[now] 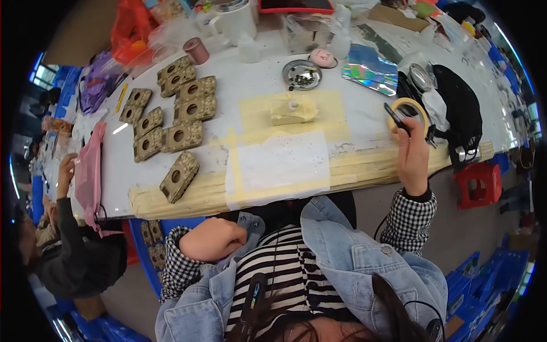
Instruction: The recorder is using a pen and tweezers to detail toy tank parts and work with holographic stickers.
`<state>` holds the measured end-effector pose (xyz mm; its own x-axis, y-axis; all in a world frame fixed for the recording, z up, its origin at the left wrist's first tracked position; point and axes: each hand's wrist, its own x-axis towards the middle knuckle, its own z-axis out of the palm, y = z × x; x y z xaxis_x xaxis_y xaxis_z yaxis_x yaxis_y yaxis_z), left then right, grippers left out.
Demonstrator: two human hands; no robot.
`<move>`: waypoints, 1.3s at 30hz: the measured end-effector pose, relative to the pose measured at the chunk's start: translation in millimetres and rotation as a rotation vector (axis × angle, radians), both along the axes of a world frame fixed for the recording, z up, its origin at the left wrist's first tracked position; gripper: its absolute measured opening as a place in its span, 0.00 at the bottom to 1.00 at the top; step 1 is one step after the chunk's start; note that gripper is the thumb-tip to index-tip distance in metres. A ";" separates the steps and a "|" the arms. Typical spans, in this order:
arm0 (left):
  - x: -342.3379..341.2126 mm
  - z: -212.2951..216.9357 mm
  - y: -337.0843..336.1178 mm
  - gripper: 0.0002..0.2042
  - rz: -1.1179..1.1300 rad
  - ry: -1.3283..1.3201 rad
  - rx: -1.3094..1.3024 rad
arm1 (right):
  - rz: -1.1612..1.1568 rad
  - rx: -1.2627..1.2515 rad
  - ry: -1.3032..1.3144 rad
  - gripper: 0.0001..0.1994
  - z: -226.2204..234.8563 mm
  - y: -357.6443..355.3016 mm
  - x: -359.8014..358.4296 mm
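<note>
Right of the taped block (290,113), the right hand (413,157) is gripping a dark tool (397,118), seemingly readying it, the left hand (213,236) resting curled shut, probably needing a camouflage case (186,165) next.

Camouflage in tan and olive covers the cases (186,169); the slim tool (394,116) is black, the tape roll (423,114) pale yellow, the desk (245,80) white, the sleeves (409,222) black-and-white checked.

The table (245,74) is white. On it lies a paper (279,171); left of this paper are camouflage cases (205,108), beyond it a block (290,118) and a dish (320,74), to its right a tape roll (425,117).
</note>
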<state>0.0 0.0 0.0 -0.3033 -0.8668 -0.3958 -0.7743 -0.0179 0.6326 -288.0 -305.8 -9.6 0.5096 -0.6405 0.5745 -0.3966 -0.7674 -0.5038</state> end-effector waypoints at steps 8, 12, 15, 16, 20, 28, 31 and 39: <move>22.4 51.9 48.8 0.18 0.927 0.016 -0.739 | -0.047 -0.036 -0.347 0.06 15.9 13.2 24.0; 35.0 28.8 42.8 0.29 0.983 -0.449 -0.803 | 0.010 -0.080 -0.393 0.20 20.0 11.2 30.3; 43.4 14.0 34.7 0.33 1.019 -0.440 -0.800 | 0.064 -0.083 -0.369 0.26 20.6 9.9 29.6; 44.9 12.3 33.0 0.33 1.045 -0.392 -0.774 | 0.040 -0.084 -0.350 0.28 20.4 10.1 28.3; 52.0 1.3 29.8 0.32 1.079 -0.243 -0.746 | 0.000 -0.098 -0.306 0.36 21.7 13.8 25.2; 50.4 1.2 31.0 0.28 1.084 -0.192 -0.714 | 0.072 -0.254 -0.304 0.41 34.2 16.5 33.7; 45.6 10.2 28.4 0.28 1.056 -0.105 -0.770 | 0.109 -0.036 -0.356 0.34 27.6 21.0 30.4; 21.6 43.4 -38.5 0.34 0.711 0.206 -0.945 | 0.513 0.093 -0.314 0.17 60.9 66.8 88.1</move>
<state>21.6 -38.5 43.4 0.3779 -0.7874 0.4870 -0.6622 0.1377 0.7365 -200.0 -238.9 51.3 0.5815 -0.4133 0.7007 0.1905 -0.7682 -0.6113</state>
